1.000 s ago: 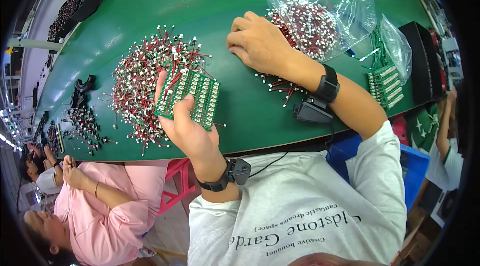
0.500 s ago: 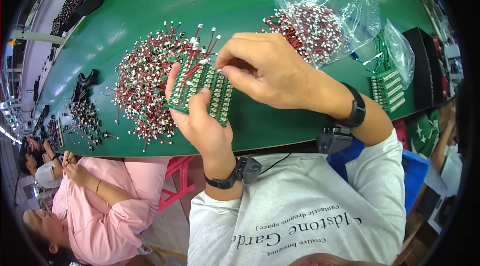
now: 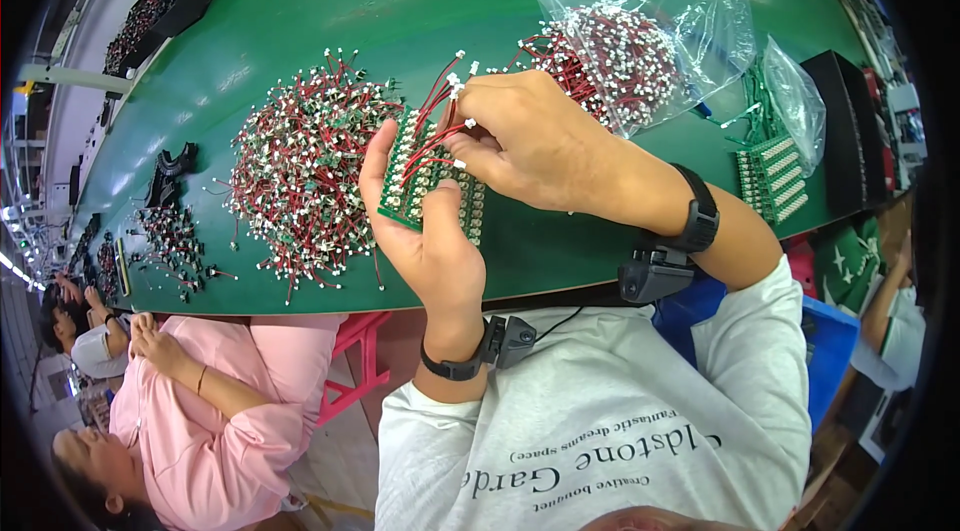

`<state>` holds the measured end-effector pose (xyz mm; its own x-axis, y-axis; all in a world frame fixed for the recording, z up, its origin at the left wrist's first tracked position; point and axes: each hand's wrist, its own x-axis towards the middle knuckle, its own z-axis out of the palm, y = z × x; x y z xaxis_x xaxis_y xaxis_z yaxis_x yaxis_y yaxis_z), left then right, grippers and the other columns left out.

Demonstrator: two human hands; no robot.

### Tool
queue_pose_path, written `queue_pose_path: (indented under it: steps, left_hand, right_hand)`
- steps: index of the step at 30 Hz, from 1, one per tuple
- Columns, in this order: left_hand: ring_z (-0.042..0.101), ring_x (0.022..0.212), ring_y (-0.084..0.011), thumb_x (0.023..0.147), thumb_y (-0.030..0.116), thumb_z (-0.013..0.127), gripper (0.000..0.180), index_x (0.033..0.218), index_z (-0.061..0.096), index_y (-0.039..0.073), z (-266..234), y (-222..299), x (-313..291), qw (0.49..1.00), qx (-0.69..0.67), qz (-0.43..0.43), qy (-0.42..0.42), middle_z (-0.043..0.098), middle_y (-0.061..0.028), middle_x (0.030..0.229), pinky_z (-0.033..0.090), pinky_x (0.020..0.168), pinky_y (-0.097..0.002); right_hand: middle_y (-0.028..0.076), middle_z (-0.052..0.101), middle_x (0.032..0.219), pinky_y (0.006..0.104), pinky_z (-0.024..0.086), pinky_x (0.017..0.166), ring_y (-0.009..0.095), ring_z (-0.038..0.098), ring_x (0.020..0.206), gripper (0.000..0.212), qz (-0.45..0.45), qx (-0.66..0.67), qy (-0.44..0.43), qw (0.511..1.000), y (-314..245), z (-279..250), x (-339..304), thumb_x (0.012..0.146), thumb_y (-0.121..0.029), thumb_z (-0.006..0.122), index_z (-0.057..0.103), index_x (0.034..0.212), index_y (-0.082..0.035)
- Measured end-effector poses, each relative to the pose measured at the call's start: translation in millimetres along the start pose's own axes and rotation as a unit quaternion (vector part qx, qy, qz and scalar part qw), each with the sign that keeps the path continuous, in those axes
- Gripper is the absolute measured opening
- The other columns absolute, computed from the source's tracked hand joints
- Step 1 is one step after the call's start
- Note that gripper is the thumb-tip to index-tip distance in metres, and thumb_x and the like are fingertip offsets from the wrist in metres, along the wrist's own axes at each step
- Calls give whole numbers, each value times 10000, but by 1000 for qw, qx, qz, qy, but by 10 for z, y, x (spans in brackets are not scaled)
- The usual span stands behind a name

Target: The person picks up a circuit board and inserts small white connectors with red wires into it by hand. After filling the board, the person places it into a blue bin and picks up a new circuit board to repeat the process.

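My left hand (image 3: 430, 241) grips a green circuit board panel (image 3: 400, 203) with rows of small metal and white parts, its thumb across the face. Several red wires (image 3: 432, 103) with white plugs rise from the panel's upper part. My right hand (image 3: 535, 136) is closed at these red wires, thumb and forefinger pressed together over the panel's upper right. Its fingers cover part of the wires, and the exact pinch point is hidden. Left of the panel lies a large heap of red wires with white plugs and small green boards (image 3: 305, 171).
A clear plastic bag (image 3: 715, 21) partly covers another heap of plugged red wires (image 3: 630, 66). More green panels (image 3: 772, 181) lie at right beside a black box (image 3: 845, 131). Small dark parts (image 3: 170, 231) are scattered left on the green table (image 3: 420, 1). A person in pink (image 3: 220, 401) sits at left.
My left hand and the panel have shifted right. My right hand has gone from the panel's upper right edge onto the red wires, which now lean right.
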<state>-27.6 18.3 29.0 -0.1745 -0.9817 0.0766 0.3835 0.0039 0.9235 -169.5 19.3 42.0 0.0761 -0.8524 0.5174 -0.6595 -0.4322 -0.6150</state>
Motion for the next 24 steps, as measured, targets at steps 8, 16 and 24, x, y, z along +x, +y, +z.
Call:
queue_pose_path:
  steps: [8,16,24]
  left_hand:
    - [599,1042,-156,799,-107,454,599,1390,392,-38,2,-33,-3,1000,9,0,-2,573,-135,1205,474,931,-298]
    - [582,1090,-176,809,-107,458,593,1392,371,-49,-2,-70,-4,999,35,26,-20,531,-149,1257,458,966,-310]
    - [583,1124,-193,871,-124,454,534,1391,351,-52,76,-45,-64,997,56,34,-50,531,-170,1267,459,979,-319]
  right_hand:
    - [151,592,736,386,478,575,310,601,638,138,-1,20,-18,1000,40,-26,-11,791,-70,682,620,842,42]
    - [152,591,730,376,488,584,317,603,647,173,14,23,-24,999,38,-30,1,731,-73,696,614,818,51]
    - [168,612,745,376,510,601,328,625,666,186,22,4,-26,999,62,-47,-20,689,-49,702,606,800,65]
